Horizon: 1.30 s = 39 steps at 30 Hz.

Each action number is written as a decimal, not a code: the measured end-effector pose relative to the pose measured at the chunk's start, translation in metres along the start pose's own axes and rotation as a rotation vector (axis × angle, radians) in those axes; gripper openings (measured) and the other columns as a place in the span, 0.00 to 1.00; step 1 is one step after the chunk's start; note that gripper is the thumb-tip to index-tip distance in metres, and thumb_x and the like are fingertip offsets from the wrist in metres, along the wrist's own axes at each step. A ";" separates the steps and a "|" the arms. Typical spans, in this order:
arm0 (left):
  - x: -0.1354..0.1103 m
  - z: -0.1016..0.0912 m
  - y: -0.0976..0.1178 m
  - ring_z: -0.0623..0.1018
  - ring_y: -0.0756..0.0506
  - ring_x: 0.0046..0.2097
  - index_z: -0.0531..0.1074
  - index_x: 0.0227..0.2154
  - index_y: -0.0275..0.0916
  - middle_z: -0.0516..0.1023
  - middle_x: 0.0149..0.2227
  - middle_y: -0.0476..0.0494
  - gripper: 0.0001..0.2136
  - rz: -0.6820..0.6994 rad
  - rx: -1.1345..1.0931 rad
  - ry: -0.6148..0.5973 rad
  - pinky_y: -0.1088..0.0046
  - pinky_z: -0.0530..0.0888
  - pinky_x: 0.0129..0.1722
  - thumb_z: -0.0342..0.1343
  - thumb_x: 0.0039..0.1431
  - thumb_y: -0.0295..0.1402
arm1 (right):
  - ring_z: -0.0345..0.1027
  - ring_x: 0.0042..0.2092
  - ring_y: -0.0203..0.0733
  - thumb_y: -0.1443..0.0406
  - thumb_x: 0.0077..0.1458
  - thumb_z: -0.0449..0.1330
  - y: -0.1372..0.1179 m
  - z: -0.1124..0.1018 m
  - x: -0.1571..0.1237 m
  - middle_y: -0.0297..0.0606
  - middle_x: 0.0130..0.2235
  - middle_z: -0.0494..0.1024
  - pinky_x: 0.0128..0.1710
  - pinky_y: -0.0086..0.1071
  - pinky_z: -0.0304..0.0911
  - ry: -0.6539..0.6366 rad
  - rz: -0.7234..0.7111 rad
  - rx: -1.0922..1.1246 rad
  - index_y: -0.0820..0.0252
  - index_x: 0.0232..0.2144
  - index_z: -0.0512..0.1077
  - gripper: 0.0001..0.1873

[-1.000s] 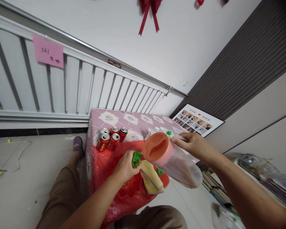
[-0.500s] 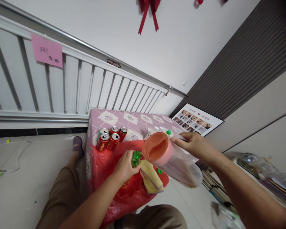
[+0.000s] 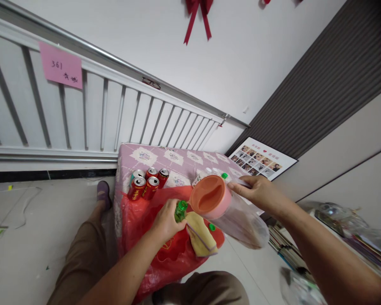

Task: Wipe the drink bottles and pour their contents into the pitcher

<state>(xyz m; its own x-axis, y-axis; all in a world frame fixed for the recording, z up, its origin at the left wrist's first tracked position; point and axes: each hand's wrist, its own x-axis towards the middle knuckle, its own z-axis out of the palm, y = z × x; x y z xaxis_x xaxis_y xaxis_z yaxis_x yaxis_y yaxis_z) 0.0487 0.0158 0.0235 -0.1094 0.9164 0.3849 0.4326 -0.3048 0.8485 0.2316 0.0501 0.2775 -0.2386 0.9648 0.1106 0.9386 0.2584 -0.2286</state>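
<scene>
My left hand [image 3: 167, 222] is wrapped round a green bottle [image 3: 180, 211] whose open mouth points up. Tilted toward that mouth is a pitcher [image 3: 241, 226] with a clear body and an orange-pink lid, its spout right beside the bottle. My right hand [image 3: 257, 191] grips the pitcher by its handle. Some brownish liquid shows low in the pitcher's body; whether any is flowing I cannot tell. Just right of my left hand lies a yellow cloth [image 3: 200, 237], with a green cap [image 3: 212, 227] next to it on the red plastic sheet [image 3: 146, 254].
Several opened drink cans [image 3: 148, 184] stand together on the flowered tablecloth [image 3: 174, 157]. Behind the pitcher is another green cap [image 3: 224, 175]. A white radiator [image 3: 139, 114] runs along the wall. At the right are stacked books [image 3: 282, 248] and a framed photo board [image 3: 262, 157].
Almost nothing differs. The view has shifted very slightly, and both hands keep the bottle and the tilted pitcher in the same place.
</scene>
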 end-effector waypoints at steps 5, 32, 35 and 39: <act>0.001 0.000 0.000 0.75 0.39 0.48 0.65 0.47 0.40 0.72 0.44 0.41 0.22 -0.004 -0.002 0.000 0.60 0.73 0.49 0.62 0.47 0.31 | 0.48 0.22 0.33 0.41 0.45 0.57 -0.002 0.002 -0.002 0.28 0.18 0.56 0.19 0.30 0.44 -0.002 0.014 0.035 0.56 0.16 0.63 0.27; -0.003 -0.001 0.003 0.75 0.40 0.48 0.65 0.48 0.40 0.74 0.46 0.40 0.24 -0.025 -0.026 0.013 0.61 0.72 0.51 0.62 0.46 0.29 | 0.49 0.19 0.32 0.44 0.42 0.65 0.054 0.066 0.023 0.27 0.13 0.60 0.21 0.30 0.45 0.375 0.152 0.907 0.57 0.12 0.62 0.28; -0.004 0.000 0.002 0.76 0.40 0.48 0.65 0.47 0.40 0.74 0.46 0.41 0.24 -0.039 -0.030 0.018 0.62 0.73 0.50 0.62 0.45 0.29 | 0.50 0.20 0.32 0.42 0.42 0.64 0.059 0.092 0.036 0.26 0.15 0.60 0.22 0.30 0.47 0.462 0.162 0.994 0.57 0.15 0.64 0.27; -0.005 0.002 0.002 0.76 0.40 0.48 0.65 0.47 0.40 0.75 0.46 0.40 0.24 -0.054 -0.022 0.018 0.61 0.73 0.50 0.61 0.45 0.27 | 0.52 0.21 0.33 0.40 0.43 0.61 0.061 0.132 0.051 0.27 0.17 0.61 0.23 0.30 0.51 0.538 0.180 1.086 0.56 0.16 0.63 0.28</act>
<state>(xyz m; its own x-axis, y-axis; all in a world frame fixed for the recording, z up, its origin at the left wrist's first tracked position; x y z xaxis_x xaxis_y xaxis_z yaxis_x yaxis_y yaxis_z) 0.0524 0.0112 0.0227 -0.1479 0.9270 0.3446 0.4062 -0.2608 0.8758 0.2435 0.1217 0.1416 0.2479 0.9141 0.3208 0.1905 0.2787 -0.9413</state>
